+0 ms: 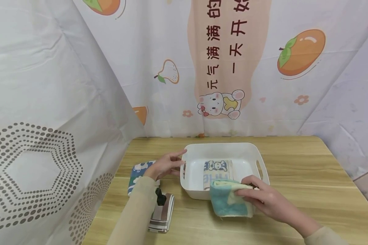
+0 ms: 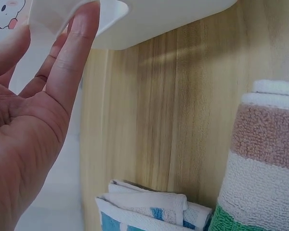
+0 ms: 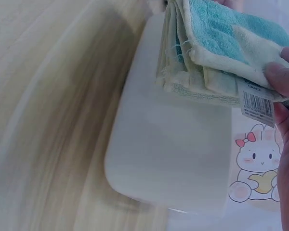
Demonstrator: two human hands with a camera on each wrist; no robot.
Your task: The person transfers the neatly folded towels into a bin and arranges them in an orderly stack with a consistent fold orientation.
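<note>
My left hand (image 1: 168,165) pinches the left rim of a white plastic bin (image 1: 220,147) beside its handle hole, thumb on one side and fingers on the other in the left wrist view. A folded towel (image 1: 218,174) with a blue cartoon figure lies flat inside the bin. Over the bin's front right rim, my right hand (image 1: 262,197) holds a folded teal and cream towel (image 1: 230,200) by its right edge. The right wrist view shows this towel's stacked layers and a barcode tag (image 3: 256,105) hanging near the thumb.
Left of the bin lie a folded blue and white towel (image 1: 138,172), partly behind the left forearm, and a brown and white striped towel (image 1: 164,217). All stand on a wooden table (image 1: 306,177). A printed curtain (image 1: 159,41) hangs along the table's back edge.
</note>
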